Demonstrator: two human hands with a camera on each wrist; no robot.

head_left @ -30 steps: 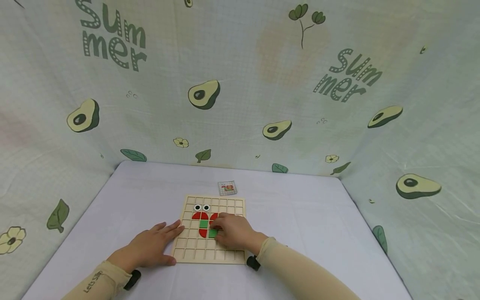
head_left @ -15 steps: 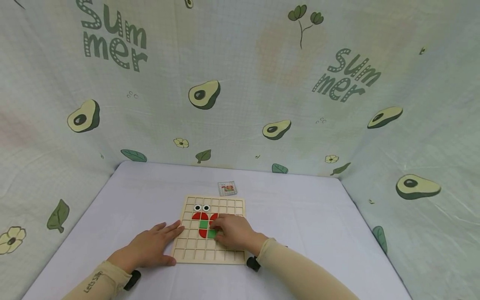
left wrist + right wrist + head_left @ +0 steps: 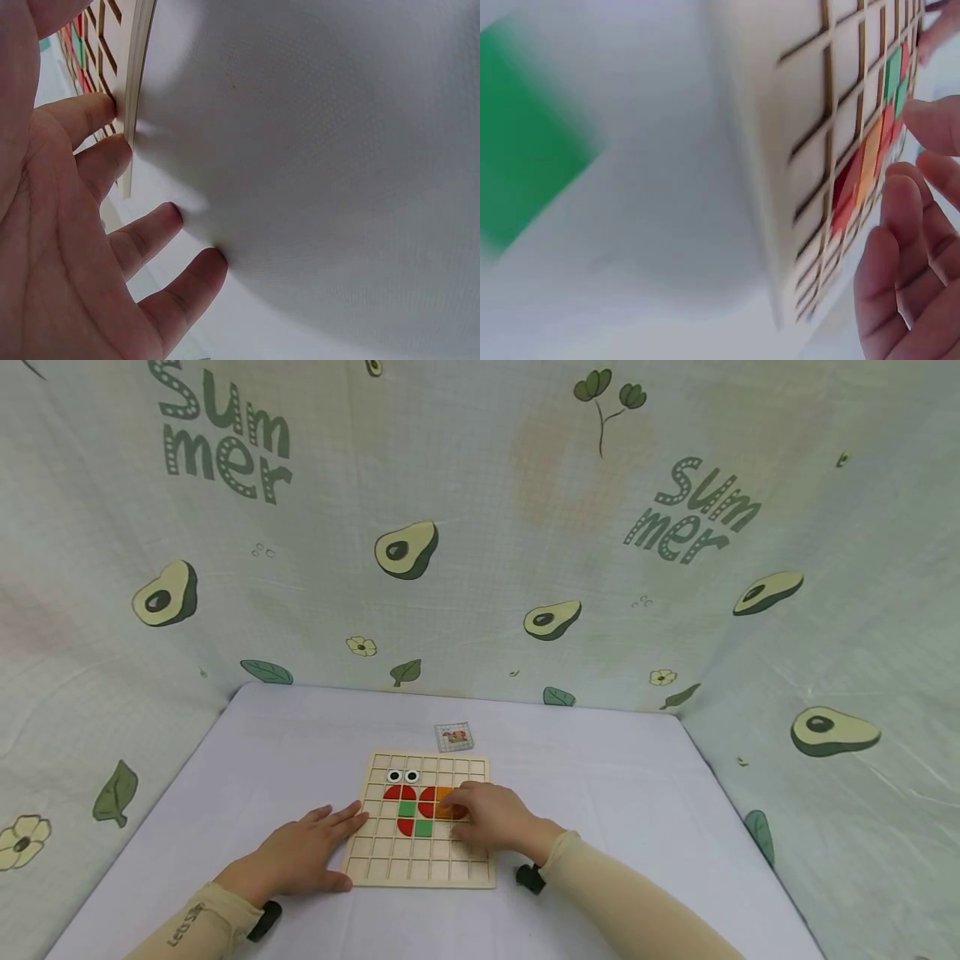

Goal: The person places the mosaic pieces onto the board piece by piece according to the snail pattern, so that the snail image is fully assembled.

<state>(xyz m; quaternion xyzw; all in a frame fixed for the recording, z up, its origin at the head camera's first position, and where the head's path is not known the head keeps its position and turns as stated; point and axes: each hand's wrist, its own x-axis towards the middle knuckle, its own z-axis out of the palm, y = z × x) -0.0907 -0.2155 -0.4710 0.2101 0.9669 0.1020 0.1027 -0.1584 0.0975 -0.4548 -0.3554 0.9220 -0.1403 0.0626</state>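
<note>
A pale wooden grid board lies on the table, bearing coloured tiles. My left hand rests spread at its left edge; in the left wrist view two fingers touch the board's rim while the other two press the cloth. My right hand hovers over the board's right part, partly covering orange tiles and red ones. In the right wrist view its fingers are loosely bent with nothing between them. Left of there show red pieces, green squares and two eye tiles.
A small picture card lies behind the board. A blurred green piece lies on the white cloth beside the board in the right wrist view. A patterned curtain encloses the table.
My right hand has moved right, off the tiles it was touching, uncovering the red pieces, orange tiles and the whole second green square. My left hand has stayed still.
</note>
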